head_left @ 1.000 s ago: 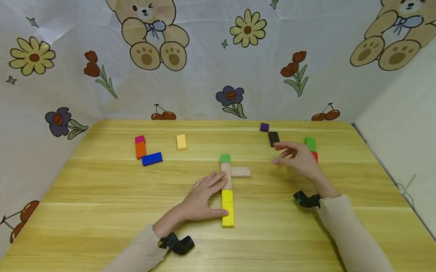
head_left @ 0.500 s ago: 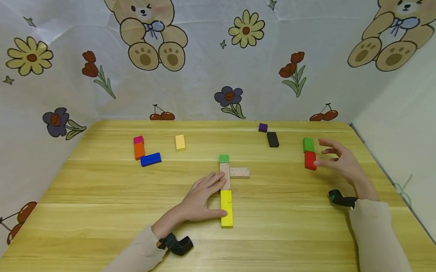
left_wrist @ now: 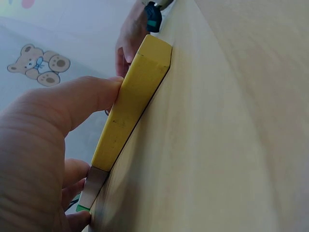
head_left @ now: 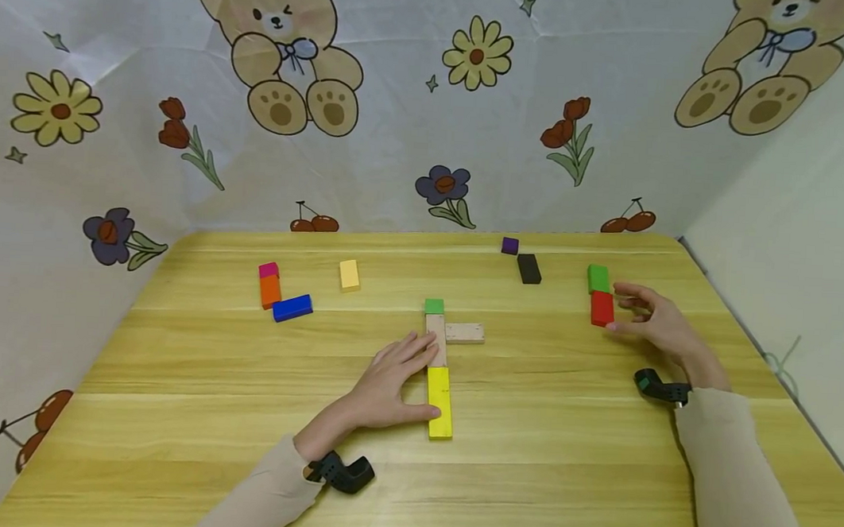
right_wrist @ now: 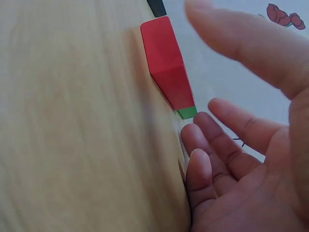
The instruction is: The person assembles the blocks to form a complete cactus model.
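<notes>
My left hand (head_left: 384, 385) lies over a line of blocks at the table's middle. Its thumb touches the long yellow block (head_left: 439, 416), and its fingertips rest on the plain wooden block (head_left: 435, 325) beyond. A small green block (head_left: 434, 306) caps the far end of that line. Another plain wooden block (head_left: 465, 333) sticks out sideways to the right. On the right side, my right hand (head_left: 665, 328) is beside a red block (head_left: 602, 309), thumb near its close corner. In the right wrist view, the fingers are spread loosely and hold nothing. A green block (head_left: 598, 278) stands end to end with the red one.
At the back left lie a pink block (head_left: 268, 270), an orange block (head_left: 271, 291), a blue block (head_left: 293, 308) and a pale yellow block (head_left: 350, 276). Toward the back right are a black block (head_left: 529, 269) and a purple cube (head_left: 510, 246). A patterned cloth hangs behind.
My right hand has moved right, from near the black block to the right side of the red block, then slightly lower. The left hand and the blocks have stayed put.
</notes>
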{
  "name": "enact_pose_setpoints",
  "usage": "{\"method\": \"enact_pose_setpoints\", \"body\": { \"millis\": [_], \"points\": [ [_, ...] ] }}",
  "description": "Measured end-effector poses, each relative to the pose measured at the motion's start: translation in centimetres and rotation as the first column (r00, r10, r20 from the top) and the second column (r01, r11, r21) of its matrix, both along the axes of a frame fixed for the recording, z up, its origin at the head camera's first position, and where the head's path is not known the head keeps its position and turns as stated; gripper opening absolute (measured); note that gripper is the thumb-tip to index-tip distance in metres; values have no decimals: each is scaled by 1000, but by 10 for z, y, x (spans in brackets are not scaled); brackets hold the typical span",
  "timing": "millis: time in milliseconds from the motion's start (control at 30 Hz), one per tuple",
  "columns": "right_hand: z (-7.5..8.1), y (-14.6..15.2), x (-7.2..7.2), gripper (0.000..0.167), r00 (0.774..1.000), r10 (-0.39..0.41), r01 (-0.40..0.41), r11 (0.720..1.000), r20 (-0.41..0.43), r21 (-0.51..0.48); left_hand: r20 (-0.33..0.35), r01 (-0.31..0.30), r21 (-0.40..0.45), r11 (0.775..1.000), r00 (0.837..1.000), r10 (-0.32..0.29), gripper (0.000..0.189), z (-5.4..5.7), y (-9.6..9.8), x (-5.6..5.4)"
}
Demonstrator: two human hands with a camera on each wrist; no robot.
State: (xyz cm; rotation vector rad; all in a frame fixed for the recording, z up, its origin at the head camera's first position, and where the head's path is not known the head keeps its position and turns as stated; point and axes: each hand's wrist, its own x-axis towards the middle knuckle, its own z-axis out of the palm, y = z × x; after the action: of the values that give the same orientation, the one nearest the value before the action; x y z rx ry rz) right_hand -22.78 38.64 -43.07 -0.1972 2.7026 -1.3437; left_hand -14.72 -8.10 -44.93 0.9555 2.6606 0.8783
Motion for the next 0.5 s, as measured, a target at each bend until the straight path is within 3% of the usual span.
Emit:
{"method": "enact_pose_setpoints", "body": {
  "millis": [500],
  "points": [
    [-2,1,1,73,999,30,-28,998,-22,61,-7,-5,6,1000,1000,5,93,0,1,1]
  ]
}}
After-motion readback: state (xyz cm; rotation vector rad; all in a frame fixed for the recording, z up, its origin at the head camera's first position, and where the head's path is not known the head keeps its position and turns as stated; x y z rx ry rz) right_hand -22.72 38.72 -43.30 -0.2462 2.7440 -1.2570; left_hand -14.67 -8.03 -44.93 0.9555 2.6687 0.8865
